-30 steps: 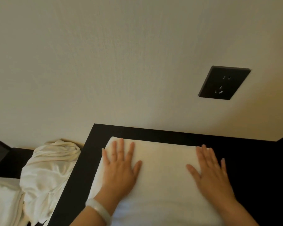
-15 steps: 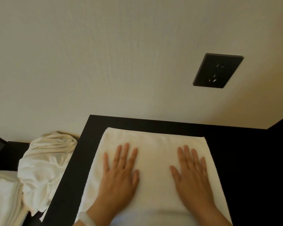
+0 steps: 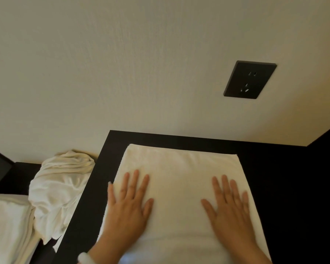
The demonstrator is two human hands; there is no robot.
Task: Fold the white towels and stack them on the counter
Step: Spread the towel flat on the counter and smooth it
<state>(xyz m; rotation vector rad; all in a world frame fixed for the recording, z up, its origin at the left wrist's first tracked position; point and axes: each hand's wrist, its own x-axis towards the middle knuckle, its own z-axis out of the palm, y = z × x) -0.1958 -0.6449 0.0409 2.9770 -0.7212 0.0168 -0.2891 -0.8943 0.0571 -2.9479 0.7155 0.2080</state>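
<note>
Folded white towel (image 3: 179, 187) lies flat on the black counter (image 3: 274, 187), at 6 o'clock in frame. Its far edge runs along the cream wall (image 3: 122, 73) with a strip of bare counter between them. Left hand (image 3: 128, 208) is palm down on the towel's 8 o'clock part, fingers straight, slightly spread and pointing to 12, gripping nothing. Its little finger sits at the towel's left edge. Right hand (image 3: 231, 212) is palm down on the towel's 4 o'clock part in the same pose, with flat fingers, thumb out toward 10 and nothing pinched. The hands are well apart with bare towel between them. A fold edge crosses the towel near the wrists at 6 o'clock. Pale bangle (image 3: 84, 259) on the left wrist is cut off by the frame bottom. Crumpled white towel (image 3: 61, 193) is heaped at 8 o'clock, just beside the counter's left edge and lower down. Can't tell whether it touches the counter side. Flat white fabric (image 3: 6, 225) fills the 8 o'clock corner, next to the heap. Black outlet (image 3: 250, 80) is on the wall at 2 o'clock.
</note>
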